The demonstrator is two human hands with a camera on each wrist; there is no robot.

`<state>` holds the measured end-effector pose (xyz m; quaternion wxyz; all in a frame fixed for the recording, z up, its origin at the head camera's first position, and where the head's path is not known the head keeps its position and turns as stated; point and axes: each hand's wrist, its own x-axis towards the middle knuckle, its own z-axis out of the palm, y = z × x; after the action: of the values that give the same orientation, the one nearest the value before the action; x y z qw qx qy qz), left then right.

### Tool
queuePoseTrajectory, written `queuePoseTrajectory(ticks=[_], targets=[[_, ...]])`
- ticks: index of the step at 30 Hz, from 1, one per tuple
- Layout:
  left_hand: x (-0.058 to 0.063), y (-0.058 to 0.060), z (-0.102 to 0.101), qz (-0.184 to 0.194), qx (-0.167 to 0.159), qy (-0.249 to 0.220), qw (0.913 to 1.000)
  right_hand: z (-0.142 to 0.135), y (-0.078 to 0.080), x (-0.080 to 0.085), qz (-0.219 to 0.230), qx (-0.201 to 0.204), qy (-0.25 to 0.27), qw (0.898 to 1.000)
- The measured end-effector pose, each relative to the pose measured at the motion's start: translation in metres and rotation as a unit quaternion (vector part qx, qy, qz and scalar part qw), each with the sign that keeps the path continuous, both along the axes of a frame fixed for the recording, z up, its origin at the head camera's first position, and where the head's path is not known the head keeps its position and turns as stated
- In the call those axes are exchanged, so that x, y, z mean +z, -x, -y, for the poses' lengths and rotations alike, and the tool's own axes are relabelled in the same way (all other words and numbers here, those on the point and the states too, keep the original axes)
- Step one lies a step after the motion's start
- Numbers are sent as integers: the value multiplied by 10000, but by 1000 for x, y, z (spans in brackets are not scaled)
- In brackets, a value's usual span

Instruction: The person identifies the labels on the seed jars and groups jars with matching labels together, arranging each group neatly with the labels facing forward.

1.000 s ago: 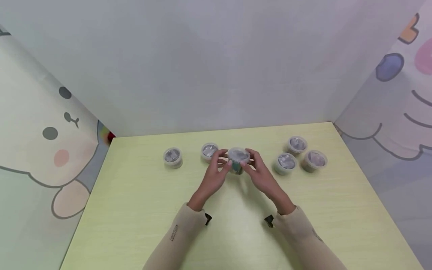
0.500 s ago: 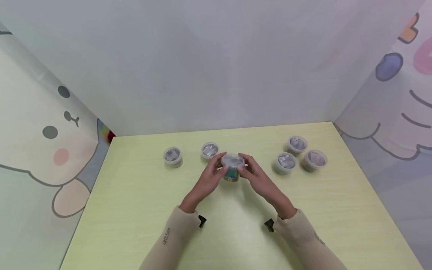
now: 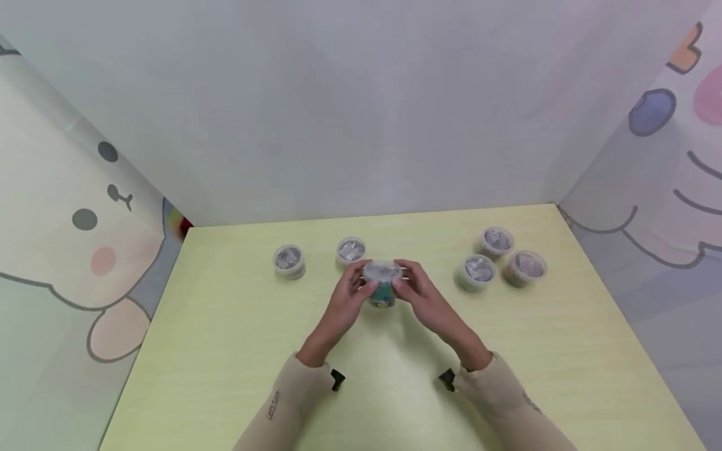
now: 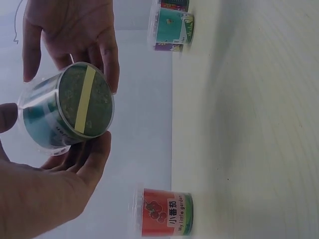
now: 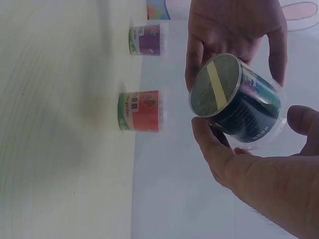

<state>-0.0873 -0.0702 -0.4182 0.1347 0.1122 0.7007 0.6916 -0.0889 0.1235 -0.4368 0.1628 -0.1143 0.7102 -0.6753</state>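
Observation:
A clear plastic cup with a lid and a teal label [image 3: 382,292] is held up off the table between both hands. My left hand [image 3: 341,302] grips its left side, the thumb at the front and fingers curled behind. On the opposite side my right hand [image 3: 429,304] grips it the same way. The left wrist view shows the underside of the teal cup [image 4: 85,102], dark with a pale yellow strip across it. In the right wrist view the teal cup [image 5: 234,99] tilts, its lid facing away from the camera.
On the pale yellow table [image 3: 237,363], a lidded cup [image 3: 289,261] stands at the left. A red-labelled cup [image 5: 142,110] is just behind my left hand. Three more cups group at the right, one of them teal-labelled [image 4: 174,26]. A white curtain [image 3: 361,113] hangs behind.
Both hands have brought the teal-labelled cup a little toward me and to the left. The other cups have stayed where they were.

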Motion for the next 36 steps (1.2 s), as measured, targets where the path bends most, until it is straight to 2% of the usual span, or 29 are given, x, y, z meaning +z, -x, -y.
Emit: queuePoseTrajectory(ticks=[9,12,17,22,29,31,36], targets=[[3,-6,-1,-104,264,67,9996,14,-10,32,43,-171,-522,9985],[3,-8,-1,-225,309,130,9992,18,-12,35,70,-241,-662,9975],[3,-11,1,-300,365,365,9982,21,-12,33,91,-232,-665,9975],[4,-11,4,-276,325,448,9981,20,-9,28,252,-98,-344,9990],[4,-8,8,-104,217,350,9991,14,-2,0,172,172,-80,9997],[4,-8,8,-84,207,351,9991,14,-2,-1,149,198,-80,9997],[5,-10,8,-11,384,304,9988,18,-5,14,295,166,-46,9994]])
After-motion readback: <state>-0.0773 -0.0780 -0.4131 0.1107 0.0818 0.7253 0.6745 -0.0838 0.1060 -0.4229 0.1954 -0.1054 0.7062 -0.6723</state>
